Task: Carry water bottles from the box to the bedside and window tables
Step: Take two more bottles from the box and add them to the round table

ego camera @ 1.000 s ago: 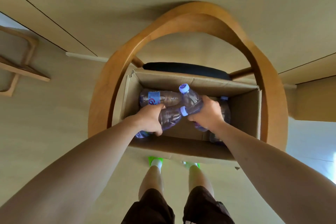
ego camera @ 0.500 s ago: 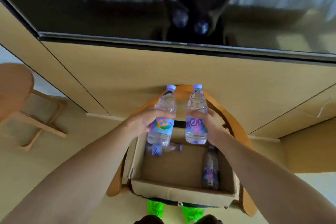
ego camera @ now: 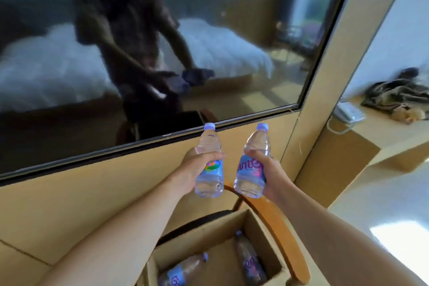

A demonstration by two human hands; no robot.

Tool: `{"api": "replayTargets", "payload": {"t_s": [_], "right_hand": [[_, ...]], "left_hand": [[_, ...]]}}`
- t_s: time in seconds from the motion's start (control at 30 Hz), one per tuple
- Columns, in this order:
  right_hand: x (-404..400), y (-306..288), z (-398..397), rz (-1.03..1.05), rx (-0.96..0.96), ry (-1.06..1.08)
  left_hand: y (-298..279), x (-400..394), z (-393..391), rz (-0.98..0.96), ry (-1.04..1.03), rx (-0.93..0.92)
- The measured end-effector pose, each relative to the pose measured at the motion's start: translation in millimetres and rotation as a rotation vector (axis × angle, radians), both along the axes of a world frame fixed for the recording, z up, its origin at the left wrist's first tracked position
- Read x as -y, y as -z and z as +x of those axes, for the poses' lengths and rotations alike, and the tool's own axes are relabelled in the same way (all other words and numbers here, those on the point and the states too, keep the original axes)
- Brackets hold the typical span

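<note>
We hold one water bottle in each hand, upright and lifted clear above the box [ego camera: 209,239]. Our left hand [ego camera: 192,169] wraps its grip around the left bottle [ego camera: 210,165] at the label, and our right hand [ego camera: 269,169] does the same with the right bottle [ego camera: 253,162]; both grips are closed snugly on the plastic. Two more bottles [ego camera: 183,269] lie in the box, which sits on a wooden chair [ego camera: 278,227]. We judge the pick-up done and the carry just starting. Next we must turn away towards the tables, neither of which we can identify here. The screen [ego camera: 162,53] on the wall is close ahead and the chair's curved arm is just below the bottles, so open room lies to the right, towards the desk surface [ego camera: 394,132].
</note>
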State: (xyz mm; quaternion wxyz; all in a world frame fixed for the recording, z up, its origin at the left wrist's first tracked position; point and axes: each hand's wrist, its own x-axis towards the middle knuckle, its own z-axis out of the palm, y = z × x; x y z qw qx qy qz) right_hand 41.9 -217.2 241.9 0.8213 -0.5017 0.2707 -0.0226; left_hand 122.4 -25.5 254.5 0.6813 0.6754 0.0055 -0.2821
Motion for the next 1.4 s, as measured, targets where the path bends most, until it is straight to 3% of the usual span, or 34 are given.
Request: {"api": "replayTargets", "payload": {"t_s": [0.3,0.6,1.1,1.4], "right_hand": [[96.2,-31.2,-140.6,-0.156,0.066,0.42],[181.6,-47.4,-325.4,-0.262,0.071,0.801],[338.8,-86.4,-655.8,-0.4,0.092,1.16],[458.3,-66.1,-758.7,-0.369,0.058,1.296]], "left_hand": [[-30.0,151.2,-67.9,0.028,0.422,0.13],[-61.8,315.1,-216.7,-0.006,0.844,0.232],[-90.2,551.6,-538.2,-0.127,1.212,0.361],[-64.3,694.0,-648.1,-0.112,1.325,0.352]]}}
